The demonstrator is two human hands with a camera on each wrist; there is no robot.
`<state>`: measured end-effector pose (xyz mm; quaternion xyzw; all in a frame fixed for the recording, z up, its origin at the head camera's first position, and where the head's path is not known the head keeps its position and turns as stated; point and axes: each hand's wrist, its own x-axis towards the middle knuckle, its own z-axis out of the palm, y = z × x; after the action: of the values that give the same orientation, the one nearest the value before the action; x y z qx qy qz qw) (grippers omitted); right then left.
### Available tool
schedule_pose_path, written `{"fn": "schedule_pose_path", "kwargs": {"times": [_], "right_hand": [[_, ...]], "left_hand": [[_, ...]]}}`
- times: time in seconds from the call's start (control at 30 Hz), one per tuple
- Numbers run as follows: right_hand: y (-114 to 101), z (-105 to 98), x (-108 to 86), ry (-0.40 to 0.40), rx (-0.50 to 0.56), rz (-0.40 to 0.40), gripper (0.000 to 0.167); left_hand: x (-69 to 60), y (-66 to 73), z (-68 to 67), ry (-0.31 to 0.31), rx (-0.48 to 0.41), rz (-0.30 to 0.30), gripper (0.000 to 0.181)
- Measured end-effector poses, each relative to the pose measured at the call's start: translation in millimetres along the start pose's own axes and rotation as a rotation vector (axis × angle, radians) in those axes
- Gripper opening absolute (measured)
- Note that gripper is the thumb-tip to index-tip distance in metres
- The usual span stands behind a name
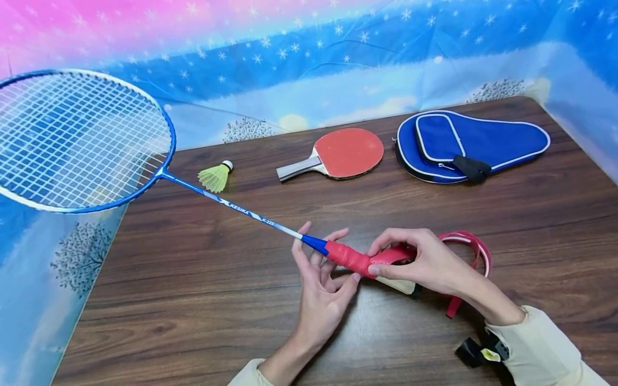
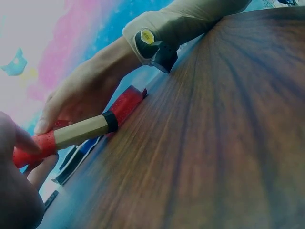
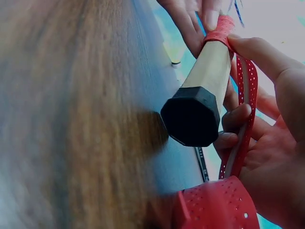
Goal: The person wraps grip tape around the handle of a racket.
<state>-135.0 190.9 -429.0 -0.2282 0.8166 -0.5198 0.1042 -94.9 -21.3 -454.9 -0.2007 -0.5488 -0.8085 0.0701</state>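
Observation:
A blue and white badminton racket [image 1: 232,205] slants over the table, its strung head at the upper left. Red perforated grip tape [image 1: 350,258] is wound around the upper handle; the lower part is bare, pale wood [image 2: 83,131] ending in a black butt cap [image 3: 190,119]. My left hand [image 1: 321,292] holds the handle at the wrapped part, thumb below, some fingers spread behind it. With thumb and fingertips my right hand [image 1: 429,262] pinches the tape at the edge of the winding. Loose tape runs through the right palm and curls beyond the wrist.
Behind the hands lie a yellow shuttlecock [image 1: 215,177], a red table tennis bat [image 1: 348,153] and a blue zipped bat case [image 1: 502,140]. All are on the brown wooden table [image 1: 193,300]. A patterned cloth [image 1: 318,59] hangs at the back and left.

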Motion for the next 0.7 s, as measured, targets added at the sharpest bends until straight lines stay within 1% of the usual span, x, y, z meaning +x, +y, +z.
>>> {"fn": "schedule_pose_path", "kwargs": {"times": [0.13,0.27,0.4,0.53,0.63,0.7], "right_hand": [[-0.4,-0.2,0.4,0.004,-0.007,-0.010,0.025],[-0.3,-0.4,1.3,0.013,-0.019,-0.032,0.028],[-0.5,-0.1,1.5,0.021,-0.047,0.000,0.032],[-0.2,-0.3,1.0,0.042,-0.112,0.030,0.029],[0.1,-1.1,0.8,0.042,-0.131,0.022,0.027],[0.9,-2.2,0.4,0.020,-0.113,0.006,0.025]], "left_hand": [[1.3,0.6,1.6,0.012,-0.012,0.009,0.102],[2.3,0.7,1.7,0.034,-0.008,-0.013,0.108],[2.4,0.8,0.1,0.025,0.017,-0.006,0.111],[2.0,1.3,0.3,0.013,0.031,0.009,0.114],[2.0,1.7,1.7,0.008,0.027,0.022,0.109],[1.7,1.7,2.2,0.004,0.015,0.032,0.102]]}}
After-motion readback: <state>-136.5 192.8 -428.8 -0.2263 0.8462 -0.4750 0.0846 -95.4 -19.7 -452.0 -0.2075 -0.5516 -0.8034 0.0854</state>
